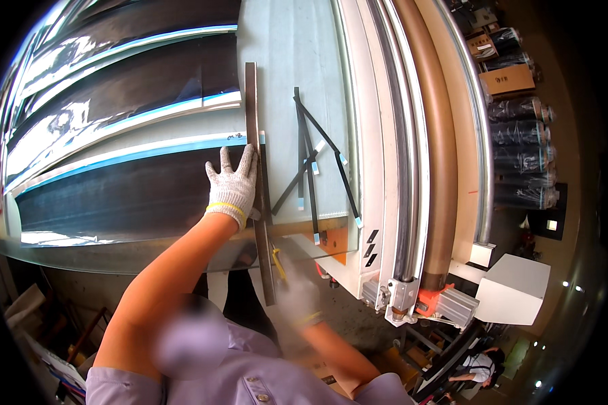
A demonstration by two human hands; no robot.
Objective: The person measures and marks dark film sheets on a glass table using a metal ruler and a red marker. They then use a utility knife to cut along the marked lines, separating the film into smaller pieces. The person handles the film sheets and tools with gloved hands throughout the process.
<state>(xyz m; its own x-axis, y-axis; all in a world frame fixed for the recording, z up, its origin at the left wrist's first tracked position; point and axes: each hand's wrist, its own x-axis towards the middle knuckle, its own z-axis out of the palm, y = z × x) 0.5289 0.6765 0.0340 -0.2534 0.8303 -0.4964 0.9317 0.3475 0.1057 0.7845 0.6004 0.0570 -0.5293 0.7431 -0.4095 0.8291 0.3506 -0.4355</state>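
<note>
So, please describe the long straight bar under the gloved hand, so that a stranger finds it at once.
Start at the wide table covered with dark film. At the film's right edge, a long brownish straightedge runs across the table, pressed down by the left hand. Unlike the thin black strips beside it, it is wide, rigid and overhangs the near edge.

Right of the grip, loose black strips (317,158) lie crossed on the pale board (284,47), wrapped dark rolls (520,145) stacked well beyond.

loose black strips (315,158) obstruct right of straightedge (255,169).
</note>
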